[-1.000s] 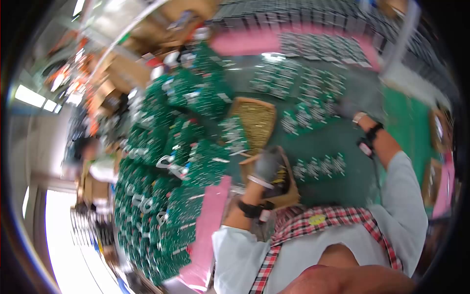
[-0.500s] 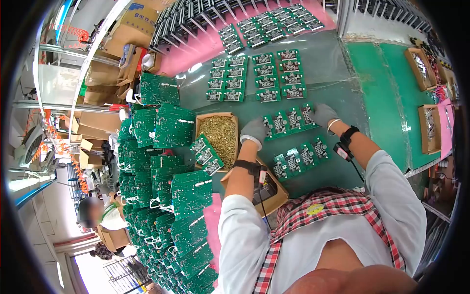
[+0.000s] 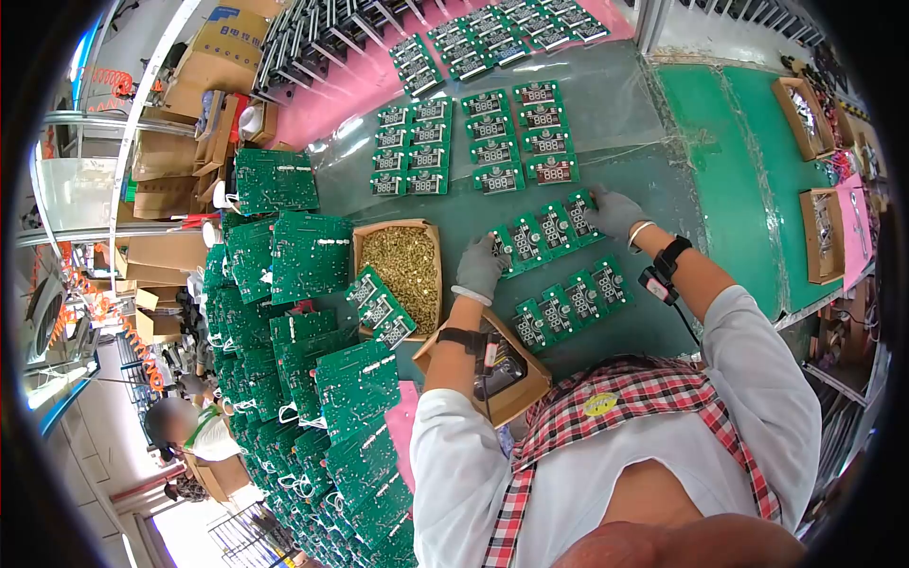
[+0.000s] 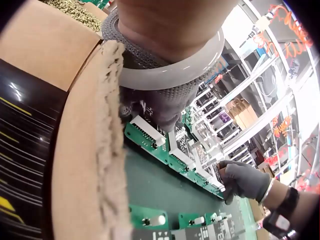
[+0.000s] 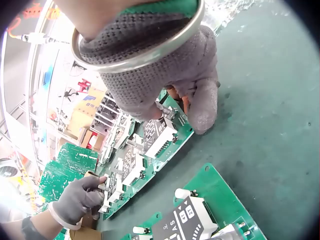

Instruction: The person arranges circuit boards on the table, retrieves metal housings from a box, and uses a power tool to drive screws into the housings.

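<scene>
A strip of joined green circuit boards [image 3: 540, 237] with display modules lies across the dark mat in the head view. My left hand [image 3: 480, 269], in a grey glove, pinches its left end. At the opposite end my gloved right hand [image 3: 615, 214] holds the strip between thumb and fingers. The right wrist view shows the thumb and fingertips [image 5: 202, 112] around the board's corner. Nearer my body lies a second, similar strip [image 3: 571, 303]. An open cardboard box [image 3: 530, 390] with dark glossy parts stands just below my left wrist.
A box of small brass-coloured pieces [image 3: 402, 270] stands at left, a small display-board panel [image 3: 381, 308] leaning over its edge. Beyond it rise stacked green boards [image 3: 355, 379]. More display boards [image 3: 497, 142] lie in rows behind. Two cardboard trays [image 3: 822, 237] sit far right.
My left hand has left the box of dark parts and taken the strip's left end. The right hand stays at its right end. The head view has swung and sharpened.
</scene>
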A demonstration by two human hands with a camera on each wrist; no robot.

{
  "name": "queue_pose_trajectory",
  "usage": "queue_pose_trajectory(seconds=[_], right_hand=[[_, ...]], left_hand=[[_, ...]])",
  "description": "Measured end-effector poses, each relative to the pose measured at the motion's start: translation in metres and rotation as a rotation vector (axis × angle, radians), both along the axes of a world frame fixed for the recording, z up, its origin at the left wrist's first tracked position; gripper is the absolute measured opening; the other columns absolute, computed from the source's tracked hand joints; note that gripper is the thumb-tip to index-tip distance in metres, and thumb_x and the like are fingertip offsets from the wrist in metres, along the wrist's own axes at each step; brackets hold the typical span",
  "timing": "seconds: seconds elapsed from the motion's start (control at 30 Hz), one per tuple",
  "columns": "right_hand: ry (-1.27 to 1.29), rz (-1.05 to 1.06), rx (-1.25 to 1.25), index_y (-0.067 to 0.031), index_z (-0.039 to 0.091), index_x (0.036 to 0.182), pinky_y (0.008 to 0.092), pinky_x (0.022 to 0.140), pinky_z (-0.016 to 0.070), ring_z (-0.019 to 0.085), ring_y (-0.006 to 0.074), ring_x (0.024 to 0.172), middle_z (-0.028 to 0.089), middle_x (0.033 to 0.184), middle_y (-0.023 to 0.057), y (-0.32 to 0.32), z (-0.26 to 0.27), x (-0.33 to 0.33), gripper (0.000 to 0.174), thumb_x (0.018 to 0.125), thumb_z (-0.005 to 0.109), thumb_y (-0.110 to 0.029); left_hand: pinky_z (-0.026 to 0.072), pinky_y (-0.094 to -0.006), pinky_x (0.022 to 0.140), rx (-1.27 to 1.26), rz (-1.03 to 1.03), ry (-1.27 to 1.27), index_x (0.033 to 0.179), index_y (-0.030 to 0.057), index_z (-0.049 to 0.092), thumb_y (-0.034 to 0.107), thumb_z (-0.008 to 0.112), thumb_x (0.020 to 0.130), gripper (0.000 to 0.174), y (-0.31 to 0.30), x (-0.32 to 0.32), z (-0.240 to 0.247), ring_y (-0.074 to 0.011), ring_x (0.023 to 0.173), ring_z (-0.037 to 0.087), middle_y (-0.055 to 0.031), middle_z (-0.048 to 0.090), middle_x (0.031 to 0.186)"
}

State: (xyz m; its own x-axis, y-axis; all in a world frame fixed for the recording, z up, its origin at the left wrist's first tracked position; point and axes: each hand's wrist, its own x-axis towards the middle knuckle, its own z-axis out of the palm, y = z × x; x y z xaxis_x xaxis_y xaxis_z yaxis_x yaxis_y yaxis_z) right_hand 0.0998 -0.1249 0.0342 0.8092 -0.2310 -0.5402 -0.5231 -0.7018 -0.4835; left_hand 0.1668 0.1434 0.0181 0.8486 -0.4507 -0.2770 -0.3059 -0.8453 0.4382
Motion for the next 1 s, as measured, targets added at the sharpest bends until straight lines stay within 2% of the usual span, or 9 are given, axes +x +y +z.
queue_pose_trajectory(seconds=[0.03,0.13,0.33,0.53,0.63,0.73,0.83,0.9,1.0], right_hand=[[0.022,-0.002,-0.004,-0.0033,0.039,0.117,0.0417,0.075,0.0456,0.059,0.0345,0.082,0.06,0.09,0.0203,0.002,0.006,-0.001,0.048,0.079,0.049,-0.031],[0.076,-0.005,0.032,-0.0028,0.039,0.117,0.0424,0.077,0.0449,0.058,0.0354,0.086,0.06,0.092,0.0209,0.004,0.021,0.0,0.048,0.079,0.049,-0.032],[-0.044,0.019,-0.024,-0.0028,0.039,0.117,0.0409,0.071,0.0471,0.06,0.0328,0.076,0.06,0.091,0.0201,0.001,-0.005,-0.002,0.048,0.08,0.049,-0.031],[0.028,0.006,0.027,-0.0026,0.038,0.117,0.0392,0.066,0.0486,0.061,0.0316,0.067,0.06,0.089,0.0194,0.002,0.002,0.0,0.047,0.081,0.049,-0.031],[0.107,-0.051,0.133,-0.0037,0.041,0.115,0.0402,0.069,0.0476,0.061,0.031,0.073,0.061,0.089,0.0173,0.002,0.014,0.0,0.045,0.081,0.05,-0.032],[-0.076,0.198,-0.223,-0.0057,0.05,0.108,0.0407,0.073,0.0463,0.06,0.0304,0.08,0.062,0.087,0.0146,-0.002,0.012,0.003,0.039,0.078,0.054,-0.03],[-0.427,0.283,-0.246,-0.007,0.059,0.094,0.0405,0.076,0.0453,0.058,0.0305,0.084,0.062,0.085,0.0129,0.018,0.04,0.03,0.029,0.074,0.059,-0.027],[-0.534,0.416,-0.114,-0.0071,0.063,0.084,0.0395,0.074,0.0461,0.059,0.0299,0.08,0.061,0.083,0.013,0.044,0.04,0.053,0.022,0.072,0.06,-0.025],[-0.372,0.61,-0.192,-0.0081,0.065,0.083,0.0389,0.071,0.0478,0.06,0.0285,0.08,0.062,0.084,0.0122,0.089,0.022,0.08,0.016,0.073,0.057,-0.019]], left_hand=[[0.0431,-0.039,0.081,-0.001,-0.004,-0.009,0.114,0.0013,0.052,0.024,0.067,0.07,0.052,0.002,-0.003,-0.001,-0.0339,0.097,0.052,-0.0187,0.052,0.109],[0.0433,-0.039,0.083,0.063,0.022,0.027,0.116,0.0048,0.051,0.022,0.064,0.072,0.049,0.002,-0.006,-0.002,-0.0321,0.101,0.052,-0.016,0.048,0.118],[0.0432,-0.039,0.081,0.072,0.016,0.032,0.11,0.0029,0.053,0.021,0.064,0.072,0.043,0.0,-0.012,0.012,-0.0332,0.097,0.053,-0.0174,0.052,0.109],[0.0437,-0.04,0.081,0.076,0.134,0.007,0.114,0.0062,0.051,0.019,0.065,0.07,0.048,-0.006,-0.015,0.013,-0.033,0.096,0.053,-0.0159,0.051,0.11],[0.0439,-0.0402,0.081,0.043,0.12,-0.005,0.114,0.0065,0.051,0.019,0.066,0.069,0.049,-0.002,-0.012,0.002,-0.0332,0.096,0.053,-0.0167,0.051,0.111],[0.0437,-0.04,0.082,0.038,0.123,0.048,0.112,0.0073,0.052,0.018,0.066,0.071,0.045,-0.003,-0.012,0.01,-0.0323,0.099,0.053,-0.0137,0.049,0.115],[0.0439,-0.041,0.081,0.06,0.12,-0.052,0.109,0.0077,0.053,0.017,0.066,0.071,0.042,-0.002,-0.015,0.006,-0.0326,0.098,0.053,-0.0132,0.05,0.114],[0.044,-0.0417,0.081,0.052,0.139,0.025,0.106,0.0073,0.054,0.017,0.066,0.071,0.039,-0.005,-0.015,0.015,-0.0327,0.098,0.053,-0.013,0.051,0.113],[0.0442,-0.0423,0.08,0.02,0.124,0.021,0.102,0.0064,0.055,0.016,0.066,0.07,0.035,-0.005,-0.015,0.014,-0.0333,0.097,0.054,-0.0136,0.051,0.11]])
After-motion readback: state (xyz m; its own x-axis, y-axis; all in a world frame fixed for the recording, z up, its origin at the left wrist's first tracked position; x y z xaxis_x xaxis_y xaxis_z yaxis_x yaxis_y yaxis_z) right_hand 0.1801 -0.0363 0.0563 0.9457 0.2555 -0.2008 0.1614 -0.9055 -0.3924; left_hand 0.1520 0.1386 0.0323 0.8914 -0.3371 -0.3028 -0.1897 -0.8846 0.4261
